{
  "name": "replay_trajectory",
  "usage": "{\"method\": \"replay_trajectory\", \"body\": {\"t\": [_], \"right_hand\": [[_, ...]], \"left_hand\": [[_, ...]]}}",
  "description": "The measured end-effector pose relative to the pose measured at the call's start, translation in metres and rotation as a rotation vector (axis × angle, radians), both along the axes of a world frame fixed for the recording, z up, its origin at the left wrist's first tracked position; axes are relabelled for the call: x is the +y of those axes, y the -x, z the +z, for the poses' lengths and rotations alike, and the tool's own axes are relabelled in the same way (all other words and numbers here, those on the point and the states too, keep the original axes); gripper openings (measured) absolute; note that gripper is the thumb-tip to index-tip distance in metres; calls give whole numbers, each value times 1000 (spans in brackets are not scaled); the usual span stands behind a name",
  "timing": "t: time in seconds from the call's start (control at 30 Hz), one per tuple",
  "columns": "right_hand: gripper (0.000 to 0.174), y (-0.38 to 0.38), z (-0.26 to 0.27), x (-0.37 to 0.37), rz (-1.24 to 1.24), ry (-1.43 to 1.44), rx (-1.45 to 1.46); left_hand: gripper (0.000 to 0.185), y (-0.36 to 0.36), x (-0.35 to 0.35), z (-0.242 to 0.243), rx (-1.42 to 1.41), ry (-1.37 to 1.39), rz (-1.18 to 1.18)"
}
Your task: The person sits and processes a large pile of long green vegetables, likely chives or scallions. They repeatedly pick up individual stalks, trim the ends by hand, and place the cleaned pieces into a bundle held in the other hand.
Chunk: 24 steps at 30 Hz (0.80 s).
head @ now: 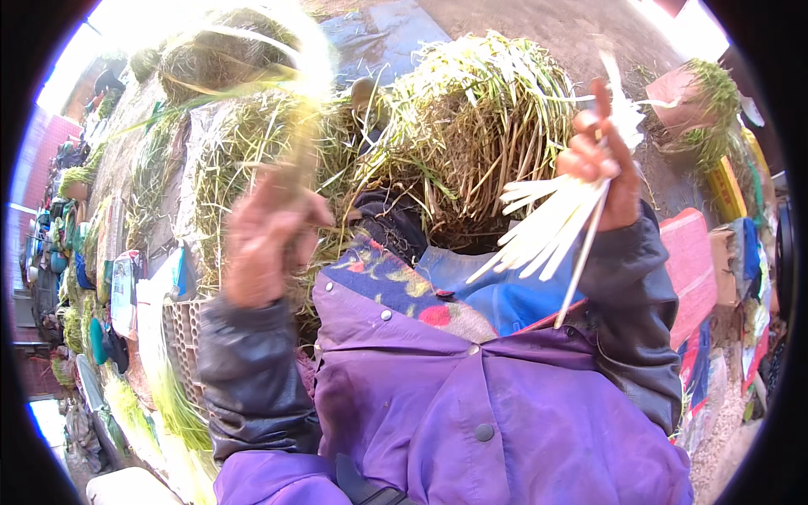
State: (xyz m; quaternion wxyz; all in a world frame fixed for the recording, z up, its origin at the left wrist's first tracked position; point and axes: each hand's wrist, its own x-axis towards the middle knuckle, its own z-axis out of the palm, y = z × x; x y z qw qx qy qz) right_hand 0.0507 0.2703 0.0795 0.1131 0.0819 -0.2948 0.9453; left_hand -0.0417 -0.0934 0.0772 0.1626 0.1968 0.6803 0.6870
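Observation:
A fan of slender pale stalks (543,221) is gripped in my right hand (609,167), whose index finger points up. Their thin ends splay down and left over a blue cloth (499,297) on my lap. White, frayed ends (625,117) show behind the fingers. My left hand (268,230) is raised and blurred by motion. Yellow-green leaves (303,95), blurred too, stream up and left from its fingertips; whether the fingers hold them I cannot tell. Before my knees stands a large bundle of leafy stalks (486,120), brown and root-like toward its lower end.
More cut greens (233,158) lie in a heap behind my left hand. A perforated crate (183,341) stands at the left, beside long pale-green stalks (177,404). Blue sheeting (382,38) covers ground ahead. To the right are a pink woven sack (688,271) and a container with greens (688,104).

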Motion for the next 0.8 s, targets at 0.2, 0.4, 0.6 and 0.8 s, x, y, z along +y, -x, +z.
{"method": "replay_trajectory", "body": {"t": [0.2,0.4,0.6,0.8], "right_hand": [[21,6,-13,-28,85,-7,-124],[20,13,-28,-41,62,-128,-338],[12,18,-46,-57,101,-206,-493],[19,18,-51,-68,155,-293,-565]], "left_hand": [[25,3,49,-111,-98,155,16],[26,-11,43,-111,-178,75,123],[27,-39,47,-84,37,93,32],[27,-47,55,-75,434,226,9]]}}
